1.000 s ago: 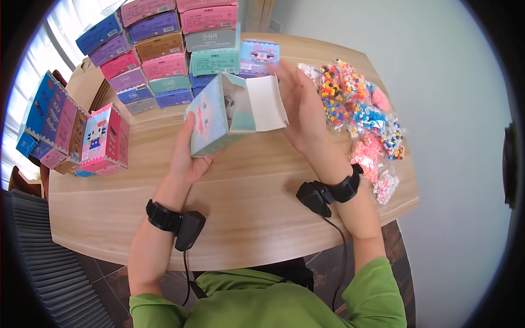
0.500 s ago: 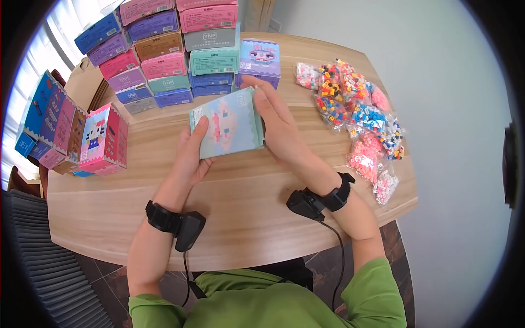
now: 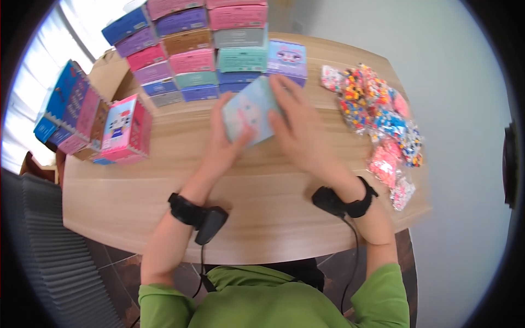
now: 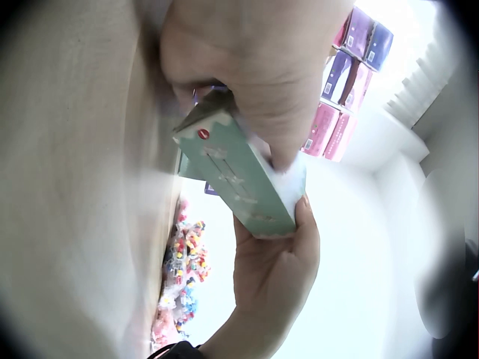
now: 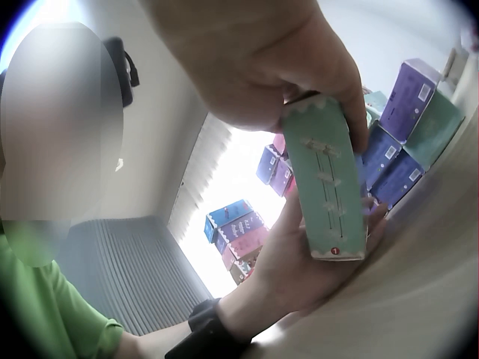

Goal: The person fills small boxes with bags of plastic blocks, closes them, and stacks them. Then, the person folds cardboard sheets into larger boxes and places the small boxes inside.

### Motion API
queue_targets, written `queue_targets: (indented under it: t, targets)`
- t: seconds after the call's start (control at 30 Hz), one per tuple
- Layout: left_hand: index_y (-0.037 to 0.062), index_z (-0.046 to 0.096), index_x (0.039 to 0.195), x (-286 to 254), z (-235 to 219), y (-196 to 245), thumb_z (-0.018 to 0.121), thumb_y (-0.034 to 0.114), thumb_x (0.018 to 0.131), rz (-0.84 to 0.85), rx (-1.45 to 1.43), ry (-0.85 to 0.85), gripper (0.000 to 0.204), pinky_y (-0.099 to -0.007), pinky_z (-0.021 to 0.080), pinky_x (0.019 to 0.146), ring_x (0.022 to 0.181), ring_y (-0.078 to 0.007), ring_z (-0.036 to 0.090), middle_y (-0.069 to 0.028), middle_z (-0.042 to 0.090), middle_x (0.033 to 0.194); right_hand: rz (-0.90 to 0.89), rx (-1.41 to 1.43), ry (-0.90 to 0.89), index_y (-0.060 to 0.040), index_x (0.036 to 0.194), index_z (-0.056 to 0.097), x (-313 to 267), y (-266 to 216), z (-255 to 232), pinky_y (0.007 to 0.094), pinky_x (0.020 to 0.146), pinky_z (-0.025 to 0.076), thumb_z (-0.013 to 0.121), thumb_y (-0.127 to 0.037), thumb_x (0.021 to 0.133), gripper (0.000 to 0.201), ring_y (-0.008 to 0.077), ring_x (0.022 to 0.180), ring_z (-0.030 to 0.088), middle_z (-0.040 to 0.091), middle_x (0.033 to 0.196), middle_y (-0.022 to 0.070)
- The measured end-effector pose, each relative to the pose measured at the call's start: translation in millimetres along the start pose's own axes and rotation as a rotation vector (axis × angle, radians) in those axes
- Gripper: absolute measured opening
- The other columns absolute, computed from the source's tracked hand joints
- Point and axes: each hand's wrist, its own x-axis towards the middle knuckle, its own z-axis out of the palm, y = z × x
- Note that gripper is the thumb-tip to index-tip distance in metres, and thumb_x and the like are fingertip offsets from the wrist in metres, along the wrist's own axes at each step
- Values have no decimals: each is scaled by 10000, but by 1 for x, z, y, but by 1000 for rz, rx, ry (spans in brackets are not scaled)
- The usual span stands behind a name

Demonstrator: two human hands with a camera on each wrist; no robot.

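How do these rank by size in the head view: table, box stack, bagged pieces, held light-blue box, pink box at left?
Table
Box stack
Bagged pieces, together
Held light-blue box and pink box at left: too alike to rank; the held one is partly covered

1 wooden table (image 3: 262, 218) with pale grain and a curved near edge fills the middle of the room. On the right stands a plain, pale grey wall (image 3: 454, 136). Bright white light glows through a pleated white curtain (image 3: 27, 109) at left, above a grey ribbed panel (image 3: 60, 235). Dark floor tiles (image 3: 126, 273) with lighter joints show below.
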Motion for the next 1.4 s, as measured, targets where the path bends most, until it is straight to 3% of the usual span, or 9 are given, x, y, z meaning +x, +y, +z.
queue_targets:
  t: [0.2,0.37,0.53,0.63,0.73,0.83,1.03,1.23,1.4]
  targets:
    - [32,248,1329,5,-25,64,748,169,554,-60,182,-180,932,-374,274,988,1178,-293,339,-157,373,1220,118,446,37,-37,1248,426,3,11,-9,339,894,389,461,-166,890,382,289,1092,470,458,1213,174]
    - [-18,308,1284,-6,-76,108,718,265,611,187,811,52,837,-432,385,853,1015,-360,431,-214,435,1061,220,664,-26,-36,1192,460,6,-12,-24,281,790,443,464,-210,905,335,194,929,566,439,1162,139]
    - [-24,366,1267,-8,-135,109,621,361,740,-91,1258,428,701,-420,369,846,1002,-356,445,-209,468,1063,198,716,-44,-33,1104,492,8,-15,-33,244,711,461,487,-204,894,271,141,831,606,417,1130,114]
    - [-3,422,1229,0,-141,102,605,398,746,-317,1490,460,654,-431,380,829,1011,-363,426,-229,474,1048,162,694,-52,-31,1071,501,6,-14,-33,236,683,459,494,-196,889,246,138,817,610,427,1125,106]
    - [44,465,1198,3,-137,93,603,401,741,-547,1682,292,596,-454,390,812,1029,-352,415,-219,484,1044,160,682,-69,-28,1042,507,5,-18,-36,227,664,454,497,-186,885,223,135,818,607,437,1111,101]
    - [82,495,1162,5,-133,90,619,383,729,-526,1788,265,541,-479,394,808,1072,-346,403,-203,480,1077,154,684,-60,-23,1015,512,5,-18,-38,227,649,452,499,-184,884,208,135,802,606,446,1096,99]
    - [60,509,1108,12,-130,90,671,241,677,95,1783,271,495,-471,389,827,1141,-341,374,-175,462,1146,135,691,-18,-18,990,520,6,-14,-41,234,628,453,508,-183,878,200,131,774,603,458,1059,101]
    - [29,500,1110,53,-136,82,628,111,667,-44,1562,-210,469,-391,423,824,1017,-321,493,-141,516,1110,158,615,-38,-21,993,531,7,-14,-49,244,615,454,533,-178,859,207,130,767,605,478,1031,103]
    - [5,506,1093,66,-156,54,587,29,644,-122,1570,-356,457,-408,439,812,976,-333,509,-147,547,1060,117,617,0,-21,994,535,5,-13,-47,246,600,449,548,-171,844,212,137,763,606,489,1006,104]
